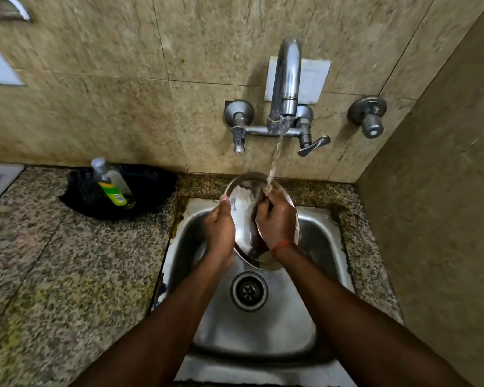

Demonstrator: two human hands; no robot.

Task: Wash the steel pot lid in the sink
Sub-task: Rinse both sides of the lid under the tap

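Note:
The round steel pot lid (245,216) is held tilted above the steel sink (322,241), its shiny face toward me with white suds on it. My left hand (220,229) grips the lid's left rim, thumb over the edge. My right hand (275,219) lies on the lid's face with fingers curled against it; whether it holds a scrubber is hidden. A stream of water (275,155) falls from the tap (287,79) onto the lid's upper part and my right fingers.
A dish soap bottle (112,182) leans in a black pan (148,188) on the speckled granite counter (67,275) left of the sink. The drain (249,291) sits below the lid. Tiled walls stand behind and at the right, with valve handles (370,115) on them.

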